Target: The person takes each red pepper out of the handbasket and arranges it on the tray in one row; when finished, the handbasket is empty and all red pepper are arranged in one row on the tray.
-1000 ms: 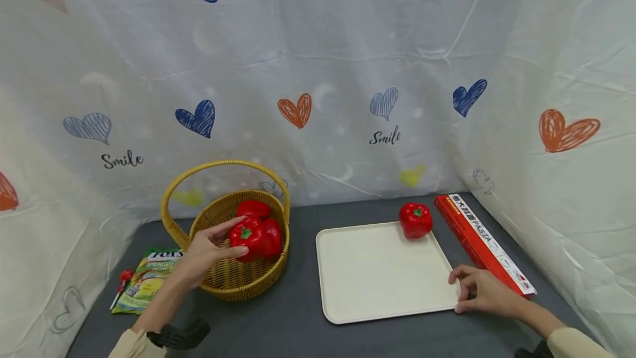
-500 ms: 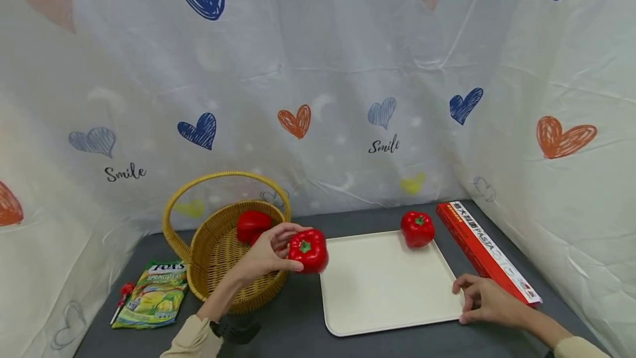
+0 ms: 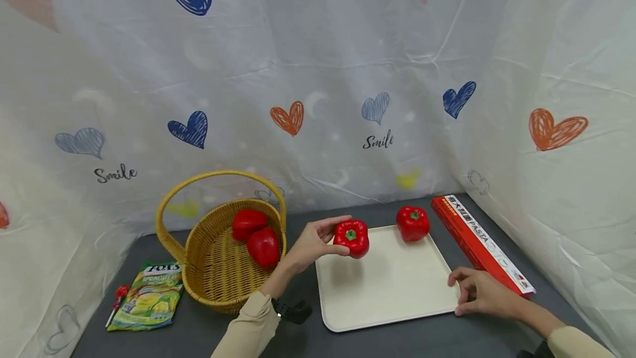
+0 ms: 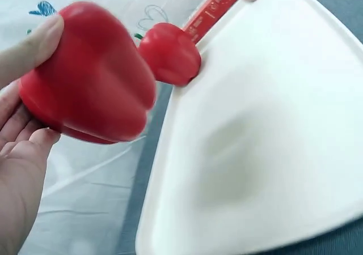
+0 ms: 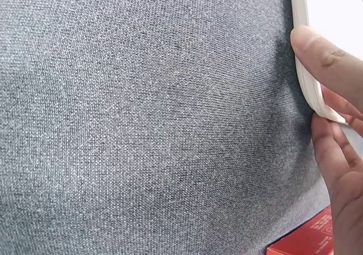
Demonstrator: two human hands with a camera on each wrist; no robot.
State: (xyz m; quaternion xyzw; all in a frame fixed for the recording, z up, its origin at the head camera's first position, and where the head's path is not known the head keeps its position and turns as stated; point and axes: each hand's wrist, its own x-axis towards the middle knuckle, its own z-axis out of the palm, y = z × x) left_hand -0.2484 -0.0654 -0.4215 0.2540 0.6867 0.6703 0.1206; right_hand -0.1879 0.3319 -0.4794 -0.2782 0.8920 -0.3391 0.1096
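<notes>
The left hand (image 3: 310, 243) curls round a glossy red pepper (image 3: 351, 238) above the smooth cream tray's (image 3: 387, 291) 10 o'clock corner. The right hand (image 3: 484, 294) pinches the tray's rim at 4 o'clock. A second pepper (image 3: 412, 223) sits at its 1 o'clock; two peppers (image 3: 255, 236) lie in the woven basket (image 3: 218, 280).

Off at 9 o'clock there's a wicker basket (image 3: 199, 269) with two red peppers (image 3: 255, 235) inside. A green snack bag (image 3: 146, 295) lies further left, and a red pasta box (image 3: 479, 242) sits at 3 o'clock.
</notes>
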